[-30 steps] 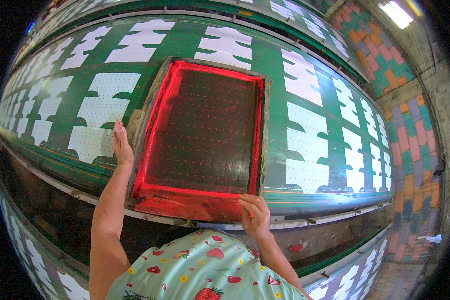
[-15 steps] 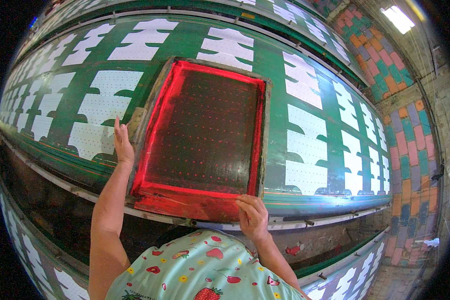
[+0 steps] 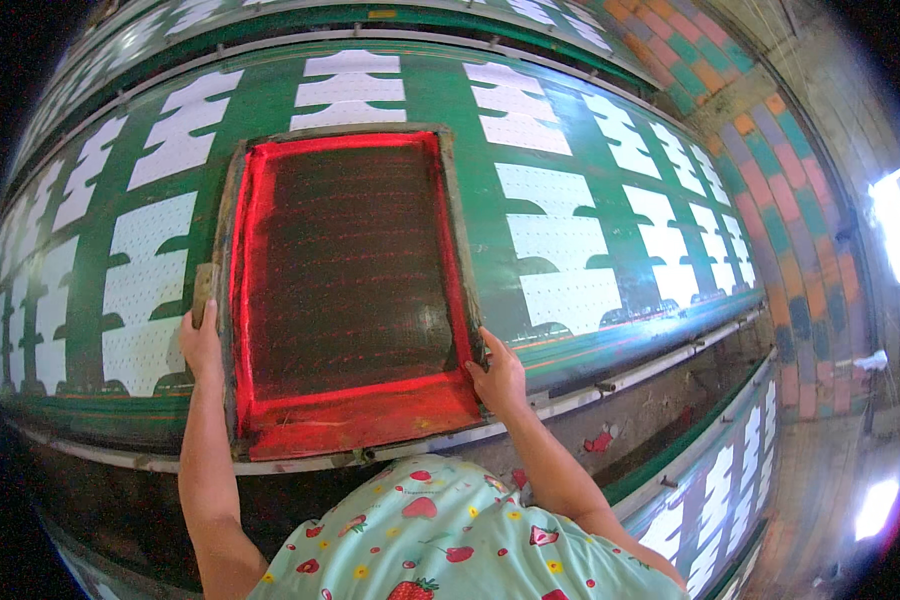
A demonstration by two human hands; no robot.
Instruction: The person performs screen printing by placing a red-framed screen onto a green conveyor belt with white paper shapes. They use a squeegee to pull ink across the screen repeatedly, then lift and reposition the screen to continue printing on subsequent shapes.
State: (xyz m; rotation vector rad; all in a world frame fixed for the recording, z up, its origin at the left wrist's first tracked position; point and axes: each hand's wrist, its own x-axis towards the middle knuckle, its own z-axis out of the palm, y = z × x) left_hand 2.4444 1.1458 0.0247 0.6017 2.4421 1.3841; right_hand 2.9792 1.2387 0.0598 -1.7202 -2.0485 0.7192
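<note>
A screen printing frame, with dark mesh and bright red ink along its inner borders, lies on a long green table. My left hand is closed on the small wooden handle fixed to the frame's left side. At the frame's lower right edge, my right hand grips the rim, thumb on the inner side and fingers outside. Around the frame, white cut pieces dotted with small marks lie in rows on the green surface. Whatever lies under the frame is hidden.
A metal rail runs along the table's near edge, just in front of my body. Further tables with white pieces stand beyond and at the lower right. Coloured bricks or tiles cover the surface at the right. Red scraps lie below the rail.
My left hand has closed on the wooden handle after being open beside it. My right hand has shifted from the near corner to the right edge. The frame appears further left in view.
</note>
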